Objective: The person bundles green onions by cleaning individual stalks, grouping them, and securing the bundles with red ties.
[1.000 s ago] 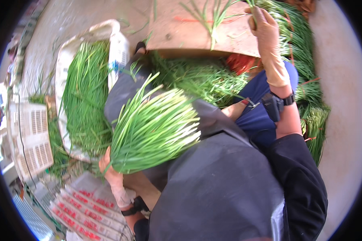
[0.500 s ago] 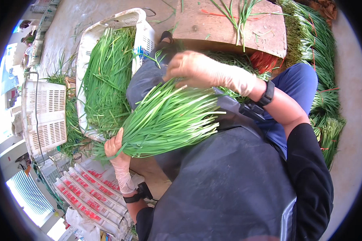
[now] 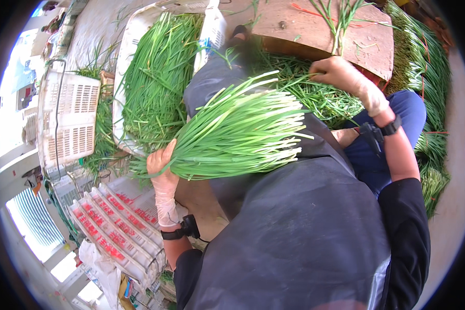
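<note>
A thick bunch of garlic chives [image 3: 248, 132] lies across my lap on the dark apron [image 3: 294, 222], its pale cut ends pointing right. My left hand [image 3: 161, 157], in a thin glove, is closed round the leafy end. My right hand [image 3: 341, 77], gloved too, is off the bunch, above a heap of loose chive leaves [image 3: 328, 101] beyond my lap. Its fingers are bent together near a few green blades; whether they pinch one I cannot make out.
A white plastic crate [image 3: 120, 111] full of chives stands at the far left, with another pale crate [image 3: 70, 119] beside it. A wooden board [image 3: 315, 26] holds a few chives and red ties. Tied chive bundles [image 3: 431, 88] are stacked at right. Red-marked white crates [image 3: 113, 222] lie lower left.
My right hand has left the top of the bunch and moved right, over the loose leaves. My left hand keeps its hold. The whole view has shifted somewhat.
</note>
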Demonstrator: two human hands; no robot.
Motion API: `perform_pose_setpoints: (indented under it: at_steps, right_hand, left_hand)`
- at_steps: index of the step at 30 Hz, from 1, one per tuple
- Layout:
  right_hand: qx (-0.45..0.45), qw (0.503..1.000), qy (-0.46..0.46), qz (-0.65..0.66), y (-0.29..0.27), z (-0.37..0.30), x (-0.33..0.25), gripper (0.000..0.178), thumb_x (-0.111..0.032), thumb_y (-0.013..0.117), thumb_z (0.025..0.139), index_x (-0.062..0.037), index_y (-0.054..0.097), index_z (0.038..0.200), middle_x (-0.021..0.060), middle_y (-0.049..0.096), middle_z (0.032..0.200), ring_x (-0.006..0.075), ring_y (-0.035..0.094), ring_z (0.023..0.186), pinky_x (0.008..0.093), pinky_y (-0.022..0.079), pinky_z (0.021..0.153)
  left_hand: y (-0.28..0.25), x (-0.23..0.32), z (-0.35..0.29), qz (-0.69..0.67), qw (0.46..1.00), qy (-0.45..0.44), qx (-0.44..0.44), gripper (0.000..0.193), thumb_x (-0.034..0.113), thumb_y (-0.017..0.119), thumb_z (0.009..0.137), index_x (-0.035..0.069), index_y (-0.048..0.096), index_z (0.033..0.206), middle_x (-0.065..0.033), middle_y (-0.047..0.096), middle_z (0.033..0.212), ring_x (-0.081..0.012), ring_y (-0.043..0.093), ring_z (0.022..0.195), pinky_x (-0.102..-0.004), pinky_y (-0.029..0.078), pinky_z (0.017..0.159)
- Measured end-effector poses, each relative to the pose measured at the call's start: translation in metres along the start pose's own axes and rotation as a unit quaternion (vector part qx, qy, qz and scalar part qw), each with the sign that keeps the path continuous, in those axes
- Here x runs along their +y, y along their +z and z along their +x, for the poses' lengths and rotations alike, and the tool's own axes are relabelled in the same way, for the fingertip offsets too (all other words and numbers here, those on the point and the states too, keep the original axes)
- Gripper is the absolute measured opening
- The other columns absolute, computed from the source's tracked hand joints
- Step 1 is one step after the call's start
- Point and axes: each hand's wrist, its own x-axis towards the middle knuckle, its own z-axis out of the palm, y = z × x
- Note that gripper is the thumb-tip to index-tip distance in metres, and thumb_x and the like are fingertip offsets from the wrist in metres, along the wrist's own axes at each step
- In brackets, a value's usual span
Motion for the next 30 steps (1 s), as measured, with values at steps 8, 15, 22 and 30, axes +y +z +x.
perform_pose_setpoints:
  at_steps: [8, 15, 22, 30]
  right_hand:
    - [0.475, 0.796, -0.068, 0.369, -0.117, 0.014, -0.016, 0.019, -0.017, 0.056, 0.095, -0.0113, 0.065, 0.11, 0.0016, 0.065, 0.09, 0.0134, 0.061, 0.076, 0.0308, 0.048, 0.067]
    - [0.056, 0.892, -0.351, -0.28, -0.003, 0.049, -0.178, 0.015, -0.02, 0.058, 0.09, -0.0103, 0.067, 0.097, 0.0059, 0.068, 0.08, 0.0238, 0.066, 0.072, 0.034, 0.052, 0.066]
    - [0.044, 0.885, -0.411, -0.214, 0.022, 0.031, -0.15, 0.031, -0.017, 0.062, 0.077, -0.0148, 0.064, 0.109, -0.0013, 0.057, 0.075, 0.0185, 0.061, 0.074, 0.034, 0.049, 0.072]
    - [0.032, 0.957, -0.015, -0.287, -0.012, -0.015, -0.077, 0.078, -0.047, 0.078, 0.071, -0.0083, 0.053, 0.133, 0.0164, 0.051, 0.134, 0.0332, 0.052, 0.122, 0.0424, 0.043, 0.102]
  left_hand:
    - [0.0, 0.0, -0.01, 0.047, 0.999, -0.005, -0.01, 0.054, 0.028, 0.064, 0.085, 0.012, 0.053, 0.135, -0.0097, 0.061, 0.093, -0.0302, 0.058, 0.085, -0.0415, 0.045, 0.081]
    - [-0.003, -0.005, -0.004, 0.042, 0.996, 0.044, 0.063, 0.068, 0.036, 0.064, 0.086, 0.01, 0.038, 0.143, -0.0173, 0.059, 0.122, -0.0345, 0.06, 0.093, -0.046, 0.045, 0.08]
    - [-0.014, -0.006, 0.007, 0.008, 0.998, 0.054, -0.012, 0.07, 0.026, 0.069, 0.082, 0.01, 0.04, 0.143, -0.0159, 0.06, 0.125, -0.0339, 0.062, 0.098, -0.0423, 0.048, 0.08]
    - [-0.028, -0.009, 0.028, 0.125, 0.981, 0.135, 0.066, 0.066, 0.037, 0.065, 0.082, 0.015, 0.047, 0.142, -0.0067, 0.064, 0.102, -0.0266, 0.061, 0.084, -0.0399, 0.046, 0.078]
